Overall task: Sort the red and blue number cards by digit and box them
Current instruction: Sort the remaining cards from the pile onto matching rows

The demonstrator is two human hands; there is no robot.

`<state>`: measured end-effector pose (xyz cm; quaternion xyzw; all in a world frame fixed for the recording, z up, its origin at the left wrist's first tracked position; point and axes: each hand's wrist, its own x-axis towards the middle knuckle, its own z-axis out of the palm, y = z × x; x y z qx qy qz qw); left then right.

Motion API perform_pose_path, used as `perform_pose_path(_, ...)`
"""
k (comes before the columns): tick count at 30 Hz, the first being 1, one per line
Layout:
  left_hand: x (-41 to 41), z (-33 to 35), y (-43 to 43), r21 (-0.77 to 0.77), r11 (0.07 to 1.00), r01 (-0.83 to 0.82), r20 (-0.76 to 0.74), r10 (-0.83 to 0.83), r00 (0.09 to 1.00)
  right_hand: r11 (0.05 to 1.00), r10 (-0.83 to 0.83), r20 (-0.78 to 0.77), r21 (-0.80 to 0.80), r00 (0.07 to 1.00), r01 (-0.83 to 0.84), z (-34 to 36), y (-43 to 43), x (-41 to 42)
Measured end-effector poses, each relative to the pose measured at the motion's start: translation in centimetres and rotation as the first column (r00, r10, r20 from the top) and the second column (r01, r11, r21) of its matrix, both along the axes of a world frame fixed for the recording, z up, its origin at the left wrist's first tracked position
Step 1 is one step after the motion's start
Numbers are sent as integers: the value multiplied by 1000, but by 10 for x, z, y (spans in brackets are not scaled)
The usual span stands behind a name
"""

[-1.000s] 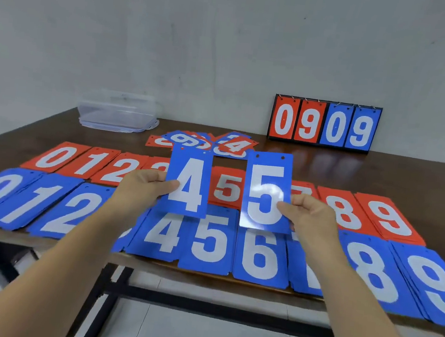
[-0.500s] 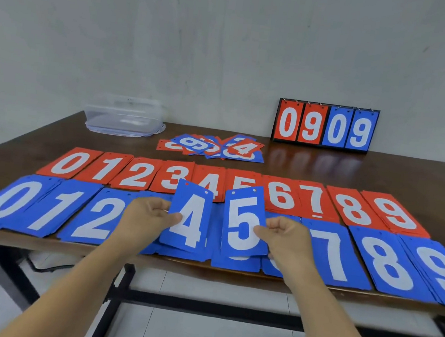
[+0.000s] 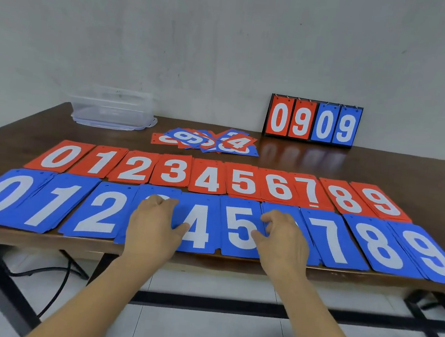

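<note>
blue 4 card lies flat, lengthwise front-to-back, digit upright.

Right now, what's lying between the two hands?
Head view: the blue 4 card and the blue 5 card, flat side by side in the front row. The left hand touches the 4, the right hand the 5.

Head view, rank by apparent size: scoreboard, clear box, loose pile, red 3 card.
Largest: scoreboard and clear box, too alike to split.
Next: loose pile, wide but flat.
Smallest: red 3 card, though it lies nearer the camera.
</note>
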<state>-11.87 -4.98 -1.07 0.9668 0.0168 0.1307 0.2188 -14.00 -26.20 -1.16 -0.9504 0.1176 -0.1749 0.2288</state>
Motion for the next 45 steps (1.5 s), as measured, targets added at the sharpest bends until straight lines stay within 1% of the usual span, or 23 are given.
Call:
perform_pose_path(4, 2, 1, -3, -30, 999, 42, 53, -40, 998, 996, 24, 78, 79, 997, -30, -3, 1, 2)
perform_pose_path(6, 8, 7, -5, -30, 997, 64, 74, -62, 995, 995, 29, 101, 88, 994, -38, 0, 3, 9)
perform_pose_path(9, 23, 20, -8, 4, 994, 105, 90, -105, 990, 997, 39, 119, 66, 992, -47, 11, 5, 26)
perform_pose_path(13, 54, 34, -13, 88, 987, 138, 79, -145, 986, 998, 68, 125, -4, 990, -68, 24, 5, 57)
perform_pose_path(21, 129, 43, -18, 145, 977, 155, 6, -158, 987, 995, 69, 4, -72, 998, -69, 31, -7, 143)
perform_pose_path(26, 189, 41, -20, 156, 979, 134, -63, -126, 990, 993, 79, -81, -78, 994, -85, 32, -25, 202)
perform_pose_path(28, 211, 38, -25, 162, 978, 128, -74, -117, 990, 987, 88, -138, -120, 987, -105, 33, -32, 226)
perform_pose_path(35, 271, 26, -24, 156, 984, 82, -112, -65, 992, 921, 153, -311, -299, 938, -249, 25, -37, 311)
perform_pose_path(39, 289, 17, -19, 161, 984, 78, -137, -56, 989, 883, 181, -455, -315, 872, -347, 19, -35, 335)
perform_pose_path(42, 299, 13, -19, 164, 983, 88, -127, -68, 990, 858, 186, -492, -340, 850, -385, 16, -33, 339)
perform_pose_path(45, 307, 12, -24, 137, 984, 117, -125, -100, 987, 806, 286, -507, -332, 813, -490, 15, -20, 332)
